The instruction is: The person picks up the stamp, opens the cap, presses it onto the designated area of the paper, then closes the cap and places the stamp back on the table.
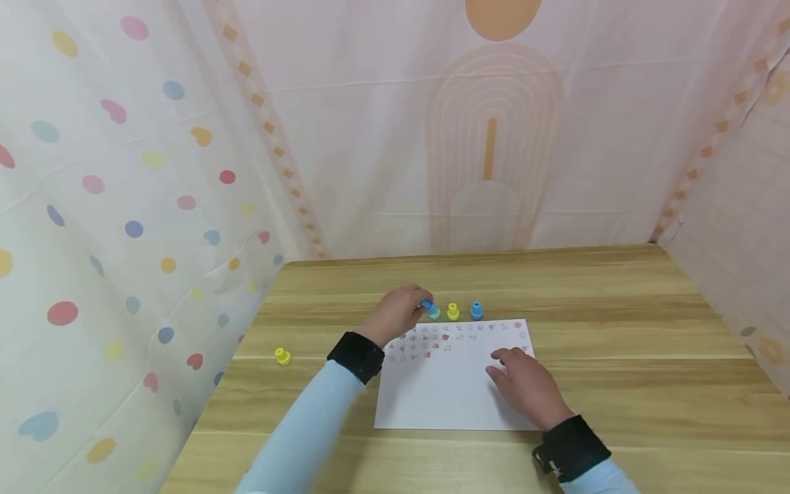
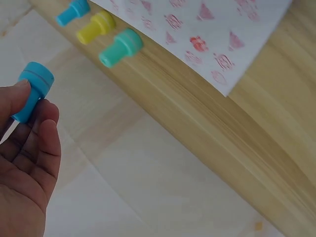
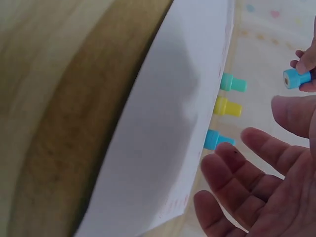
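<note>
My left hand pinches a small blue stamp by its narrow handle, up off the table near the far edge of the paper. In the left wrist view the thumb and fingers hold it, its wide end clear of them. Close by stand a green stamp, a yellow stamp and another blue stamp, side by side beyond the paper. Over the right part of the white paper hovers my right hand, holding nothing, its fingers loosely bent. Rows of small reddish prints cover the paper's upper part.
A second yellow stamp stands alone on the wooden table, left of the paper. Behind the table hangs a pale curtain; a dotted curtain runs along the left side.
</note>
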Action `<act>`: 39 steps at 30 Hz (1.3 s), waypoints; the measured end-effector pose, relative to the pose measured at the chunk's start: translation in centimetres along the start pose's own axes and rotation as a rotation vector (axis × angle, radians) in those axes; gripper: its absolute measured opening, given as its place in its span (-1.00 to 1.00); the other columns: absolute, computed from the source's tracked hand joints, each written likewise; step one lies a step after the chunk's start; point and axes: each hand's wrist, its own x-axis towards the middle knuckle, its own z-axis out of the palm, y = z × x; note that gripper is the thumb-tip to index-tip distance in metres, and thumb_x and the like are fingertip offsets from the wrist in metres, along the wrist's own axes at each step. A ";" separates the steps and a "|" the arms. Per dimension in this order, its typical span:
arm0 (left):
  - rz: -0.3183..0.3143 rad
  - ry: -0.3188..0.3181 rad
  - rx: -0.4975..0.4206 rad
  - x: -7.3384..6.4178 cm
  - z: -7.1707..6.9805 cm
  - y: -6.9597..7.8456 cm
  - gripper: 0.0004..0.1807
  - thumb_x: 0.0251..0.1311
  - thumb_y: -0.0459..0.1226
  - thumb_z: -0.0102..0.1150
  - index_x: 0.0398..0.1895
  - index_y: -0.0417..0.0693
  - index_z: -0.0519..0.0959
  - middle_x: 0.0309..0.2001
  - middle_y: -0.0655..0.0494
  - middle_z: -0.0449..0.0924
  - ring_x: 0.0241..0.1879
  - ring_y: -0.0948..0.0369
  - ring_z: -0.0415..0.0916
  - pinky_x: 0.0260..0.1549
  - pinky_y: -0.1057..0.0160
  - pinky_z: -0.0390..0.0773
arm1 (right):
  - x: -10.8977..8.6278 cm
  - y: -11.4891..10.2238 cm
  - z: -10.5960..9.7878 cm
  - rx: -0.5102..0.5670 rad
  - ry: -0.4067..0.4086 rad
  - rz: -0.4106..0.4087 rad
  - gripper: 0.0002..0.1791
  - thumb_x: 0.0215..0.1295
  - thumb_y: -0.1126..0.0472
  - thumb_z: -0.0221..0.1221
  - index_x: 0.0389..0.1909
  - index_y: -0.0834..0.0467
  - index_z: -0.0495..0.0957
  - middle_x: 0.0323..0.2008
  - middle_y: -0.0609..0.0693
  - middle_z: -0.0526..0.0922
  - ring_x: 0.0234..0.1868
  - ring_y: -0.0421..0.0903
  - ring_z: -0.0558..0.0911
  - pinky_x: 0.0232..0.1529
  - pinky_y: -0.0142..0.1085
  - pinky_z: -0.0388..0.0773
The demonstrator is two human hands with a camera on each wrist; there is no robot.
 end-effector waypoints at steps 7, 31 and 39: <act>-0.053 -0.039 0.066 0.8 -0.1 -1.5 -0.72 0.29 -0.37 0.27 0.06 -0.14 0.63 -0.07 0.01 0.65 -0.09 0.12 0.59 0.04 0.19 0.57 | -0.3 -0.1 0.0 -0.108 0.004 -0.039 -0.67 0.32 0.13 0.28 0.01 0.24 0.62 -0.13 0.16 0.64 -0.11 0.09 0.62 -0.11 0.02 0.58; -0.162 -0.151 0.156 2.9 1.6 -4.2 -0.79 0.34 -0.31 0.23 0.00 -0.11 0.62 -0.12 0.05 0.68 -0.22 0.19 0.54 -0.05 0.22 0.56 | -0.5 -0.4 -0.4 -0.204 -0.047 -0.012 -0.63 0.28 0.10 0.33 0.00 0.24 0.62 -0.17 0.15 0.63 -0.20 0.07 0.57 -0.11 0.07 0.56; -0.191 -0.137 0.155 3.6 3.0 -4.7 -0.77 0.33 -0.27 0.25 0.01 -0.07 0.63 -0.11 0.07 0.68 -0.21 0.17 0.54 -0.03 0.19 0.57 | -0.6 -0.2 -0.4 -0.209 -0.035 -0.013 -0.64 0.29 0.09 0.31 0.00 0.24 0.63 -0.17 0.15 0.63 -0.18 0.08 0.59 -0.12 0.08 0.55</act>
